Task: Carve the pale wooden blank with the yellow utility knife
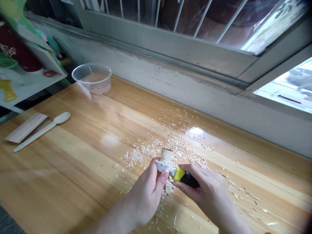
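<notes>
A small pale wooden piece with a flared top and dark rim stands upright between the fingers of my left hand, which is closed on it. My right hand is wrapped round the black and yellow handle of a knife. The knife's short metal blade lies across the wooden piece, beside my left thumb. The lower end of the piece is hidden by my left fingers. Pale shavings are scattered on the table beneath and beyond both hands.
On the wooden table, a clear round tub stands at the back left. A light wooden spoon and a flat wooden strip lie at the left. A cluttered white shelf is beyond them. A wall and barred window run along the back.
</notes>
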